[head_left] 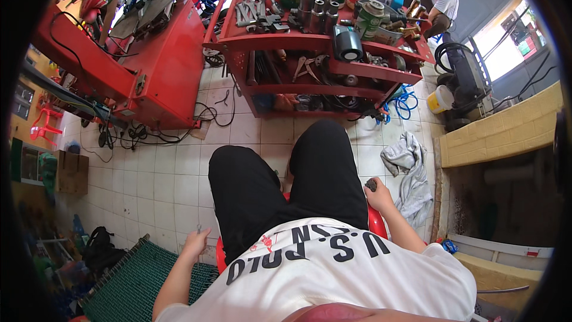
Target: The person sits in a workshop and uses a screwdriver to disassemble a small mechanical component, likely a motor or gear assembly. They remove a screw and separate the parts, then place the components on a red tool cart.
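My left hand (pixel 195 243), low beside my left thigh, is closed round a thin grey metal tool (pixel 199 228). Its slim tip pokes up past the fingers; the exact kind is too small to tell. By my right thigh, my right hand (pixel 381 198) grips a small dark, rough-looking piece (pixel 372 185), partly covered by the fingers. A crumpled grey cloth (pixel 411 173) lies on the tiled floor just beyond that hand. I sit on a red plastic seat (pixel 376 222), and neither hand touches the cart in front.
Ahead stands a red tool cart (pixel 268 42) with wrenches (pixel 253 12), sockets (pixel 307 3), cans and bottles. A red machine (pixel 161 77) with black cables is to its left. A person (pixel 442 0) sits behind right. A green woven lounger (pixel 143 280) lies near my left arm.
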{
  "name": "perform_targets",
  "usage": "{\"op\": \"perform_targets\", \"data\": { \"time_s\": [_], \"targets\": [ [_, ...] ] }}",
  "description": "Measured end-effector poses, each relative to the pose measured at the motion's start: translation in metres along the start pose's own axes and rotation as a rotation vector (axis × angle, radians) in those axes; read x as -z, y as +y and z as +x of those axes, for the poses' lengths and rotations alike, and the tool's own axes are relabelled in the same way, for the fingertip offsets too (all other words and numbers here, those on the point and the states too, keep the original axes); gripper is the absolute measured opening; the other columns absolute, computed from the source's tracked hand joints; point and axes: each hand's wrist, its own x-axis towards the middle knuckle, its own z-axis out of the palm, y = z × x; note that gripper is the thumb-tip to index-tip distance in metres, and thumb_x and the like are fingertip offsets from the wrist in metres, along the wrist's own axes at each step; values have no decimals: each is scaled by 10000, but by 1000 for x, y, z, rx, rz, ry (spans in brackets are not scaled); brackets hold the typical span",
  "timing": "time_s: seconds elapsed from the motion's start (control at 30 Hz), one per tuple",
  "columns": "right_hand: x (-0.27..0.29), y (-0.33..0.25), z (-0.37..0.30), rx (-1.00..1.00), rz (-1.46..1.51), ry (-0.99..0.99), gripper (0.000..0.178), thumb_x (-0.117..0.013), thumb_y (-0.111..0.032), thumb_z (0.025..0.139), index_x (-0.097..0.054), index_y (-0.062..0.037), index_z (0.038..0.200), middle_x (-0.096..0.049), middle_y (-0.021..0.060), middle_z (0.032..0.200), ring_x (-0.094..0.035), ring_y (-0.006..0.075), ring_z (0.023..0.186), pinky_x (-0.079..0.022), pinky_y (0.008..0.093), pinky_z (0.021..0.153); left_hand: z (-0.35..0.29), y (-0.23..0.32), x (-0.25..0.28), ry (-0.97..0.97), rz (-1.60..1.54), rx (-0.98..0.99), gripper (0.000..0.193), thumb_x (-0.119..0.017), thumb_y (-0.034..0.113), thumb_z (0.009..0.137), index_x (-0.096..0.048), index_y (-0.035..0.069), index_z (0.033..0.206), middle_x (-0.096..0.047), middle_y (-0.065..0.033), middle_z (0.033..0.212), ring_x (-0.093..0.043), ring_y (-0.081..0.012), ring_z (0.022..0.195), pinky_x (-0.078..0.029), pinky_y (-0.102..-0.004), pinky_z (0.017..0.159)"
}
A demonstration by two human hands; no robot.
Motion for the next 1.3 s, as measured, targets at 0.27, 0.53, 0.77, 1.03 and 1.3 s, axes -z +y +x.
{"op": "perform_targets", "data": {
  "time_s": [0.27,0.53,0.77,1.03,1.3],
  "targets": [
    [29,3,30,10,-133,-24,436,-706,-292,906,-570,-69,1255,-707,184,956,-686,244,638,-535,373,496,-138,48,-2,-648,713,193,334,-755,252,867,-763,23,1110,-756,-92,1036,-677,-166,936,-532,-334,862],
    [58,-84,32,53,-103,-129,429,-704,-301,903,-577,-61,1235,-712,229,1043,-698,387,995,-540,426,873,-116,74,-74,-659,756,95,344,-738,254,877,-750,25,1133,-752,-95,1052,-673,-173,953,-526,-340,876],
    [57,-74,45,68,29,-130,405,-708,-267,915,-572,-38,1220,-713,205,1068,-704,335,990,-539,400,871,-119,78,-87,-632,744,82,352,-724,255,885,-739,28,1153,-748,-98,1067,-668,-180,968,-521,-345,888],
    [65,-88,26,-79,140,-180,365,-696,-223,930,-558,-75,1234,-692,132,923,-657,207,661,-537,353,587,-125,80,-97,-611,750,80,362,-708,257,894,-726,30,1175,-744,-101,1084,-664,-187,985,-515,-351,902],
    [61,-70,29,95,317,-51,365,-722,-205,924,-569,-41,1212,-674,81,898,-610,137,680,-509,298,619,-136,82,-95,-609,750,70,372,-691,259,903,-713,33,1198,-740,-104,1100,-659,-195,1002,-508,-357,916]
  ]
}}
